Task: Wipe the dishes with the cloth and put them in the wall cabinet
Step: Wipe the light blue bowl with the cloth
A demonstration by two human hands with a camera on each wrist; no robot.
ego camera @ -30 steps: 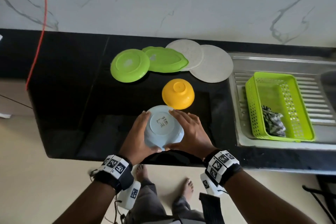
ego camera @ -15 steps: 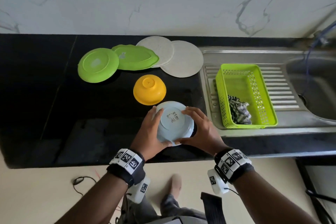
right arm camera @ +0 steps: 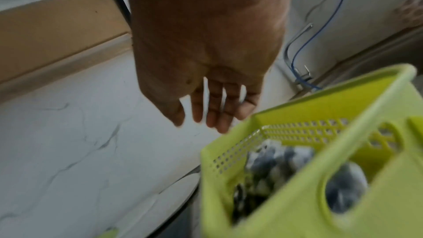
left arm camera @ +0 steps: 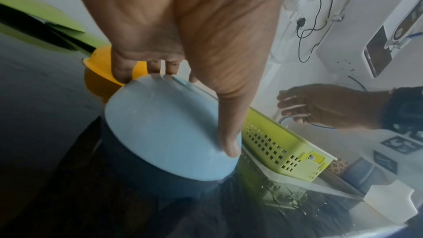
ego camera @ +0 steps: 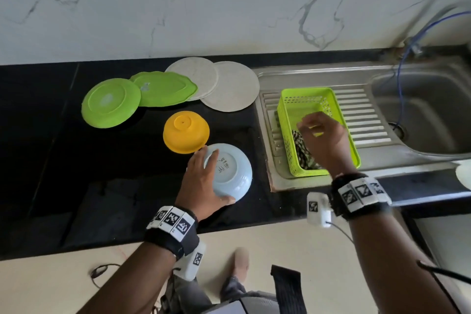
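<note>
Black stone counter (ego camera: 51, 160), glossy, running along the marble wall. On it, back row L to R: round green plate (ego camera: 110, 102) face down, leaf-shaped green plate (ego camera: 165, 88) overlapping it, two pale speckled plates (ego camera: 230, 90). In front: yellow bowl (ego camera: 186, 131) upside down, w/ light blue bowl (ego camera: 230, 173) just beside it, also inverted. Steel sink unit (ego camera: 318, 76) set in at the right; green basket (ego camera: 303, 99) sits on its drainboard.

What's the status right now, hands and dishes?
Left hand grips upturned pale blue bowl on black counter. Right hand open over green plastic basket, patterned cloth inside, not yet taken. Nothing in the way.
</note>
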